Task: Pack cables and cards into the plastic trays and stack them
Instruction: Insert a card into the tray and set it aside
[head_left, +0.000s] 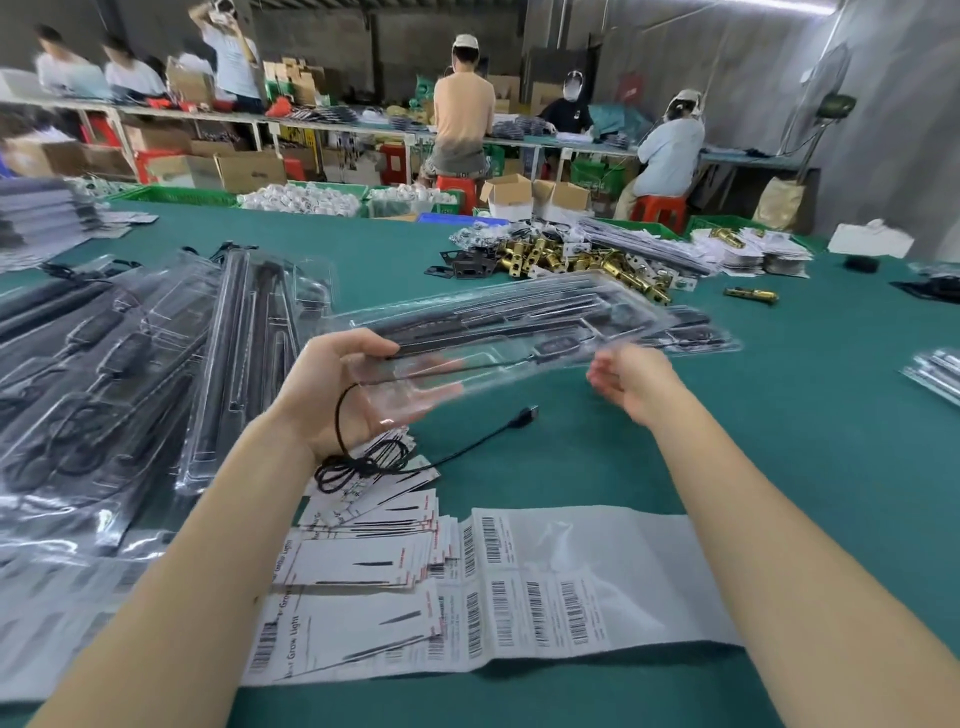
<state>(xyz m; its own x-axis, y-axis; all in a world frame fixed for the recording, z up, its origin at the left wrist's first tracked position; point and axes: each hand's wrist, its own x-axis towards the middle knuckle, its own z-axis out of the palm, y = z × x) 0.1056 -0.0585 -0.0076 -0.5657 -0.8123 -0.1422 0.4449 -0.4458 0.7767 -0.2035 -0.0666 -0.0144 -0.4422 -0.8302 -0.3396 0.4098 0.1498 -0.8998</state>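
Tray in hand: a clear plastic tray (498, 332) held above the desk (779, 441), its long channels already carrying dark strips.
Left hand: the left hand (332, 395) grips the tray's near end, thumb on top and fingers curled beneath.
Right hand: the right hand (631, 382) is blurred beside the tray's far end; whether it grasps anything cannot be told.
Cable: the black cable (363, 462) hangs from the tray in a loose coil, its plug (524, 415) lying on the desk; judged not yet tucked in.
Cards: printed cards (374, 561) lie fanned below the tray, with none visibly in this tray.
Done so far: packed trays (130, 374) lie overlapped at left, suggesting a good number finished.
Remaining: seating the cable, adding a card, stacking.
Surroundings: a barcode label sheet (561, 587) beside the cards; brass hardware (582, 260) well beyond.
Obstruction: the dangling coil may snag on the cards.
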